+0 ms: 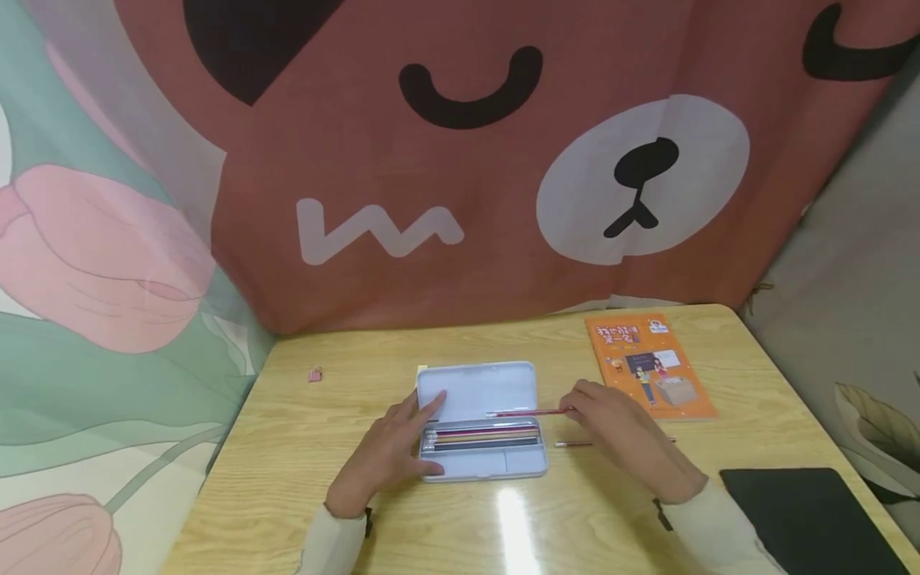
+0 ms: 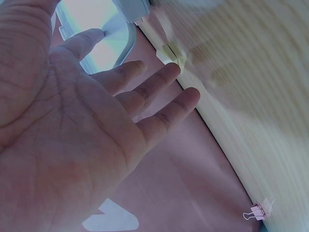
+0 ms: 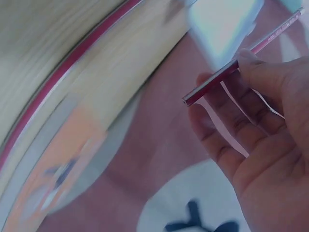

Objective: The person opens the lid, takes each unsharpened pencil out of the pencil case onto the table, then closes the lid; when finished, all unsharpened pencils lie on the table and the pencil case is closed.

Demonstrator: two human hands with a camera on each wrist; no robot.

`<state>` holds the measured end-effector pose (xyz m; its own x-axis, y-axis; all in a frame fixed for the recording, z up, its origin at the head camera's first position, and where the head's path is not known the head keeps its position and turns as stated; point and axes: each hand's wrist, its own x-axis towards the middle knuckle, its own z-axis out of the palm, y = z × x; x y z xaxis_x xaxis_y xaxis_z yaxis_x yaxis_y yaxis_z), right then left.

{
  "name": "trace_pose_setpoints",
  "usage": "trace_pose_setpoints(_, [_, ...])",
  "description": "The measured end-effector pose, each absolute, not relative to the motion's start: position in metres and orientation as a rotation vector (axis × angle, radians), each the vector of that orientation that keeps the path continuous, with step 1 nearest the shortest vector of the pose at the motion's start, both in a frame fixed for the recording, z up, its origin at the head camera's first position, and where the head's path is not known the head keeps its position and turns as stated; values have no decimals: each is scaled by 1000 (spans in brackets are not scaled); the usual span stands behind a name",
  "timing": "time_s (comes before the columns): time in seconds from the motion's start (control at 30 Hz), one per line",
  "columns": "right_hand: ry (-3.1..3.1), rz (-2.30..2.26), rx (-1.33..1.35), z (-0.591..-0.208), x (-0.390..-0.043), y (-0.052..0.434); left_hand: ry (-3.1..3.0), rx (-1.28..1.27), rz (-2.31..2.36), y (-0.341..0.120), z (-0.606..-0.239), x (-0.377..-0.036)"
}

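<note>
Pencil case (image 1: 470, 465) blocks ahead; glare-lit table (image 1: 453, 531) between sleeves (image 1: 334, 547) seems free.

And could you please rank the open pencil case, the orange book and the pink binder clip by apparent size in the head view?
1. Open pencil case, the largest
2. Orange book
3. Pink binder clip, by far the smallest

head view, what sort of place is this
Probably a study or drawing corner, though whether at home or elsewhere I can't tell: an orange book and an open case of pencils lie on a wood-grain table before a cartoon-animal cloth.
</note>
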<state>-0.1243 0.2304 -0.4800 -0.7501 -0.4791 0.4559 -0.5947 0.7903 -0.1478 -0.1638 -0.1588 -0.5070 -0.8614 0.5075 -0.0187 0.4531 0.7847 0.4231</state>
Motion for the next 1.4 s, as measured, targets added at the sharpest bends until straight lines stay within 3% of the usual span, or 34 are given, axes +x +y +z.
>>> trace_pose_setpoints(0.37, [-2793, 199, 678, -497, -92, 305, 2850, 765, 625, -160, -505, -166])
trace_pose_setpoints(1.4, [-2876, 167, 617, -511, -86, 312, 2812, 730, 662, -159, -506, -165])
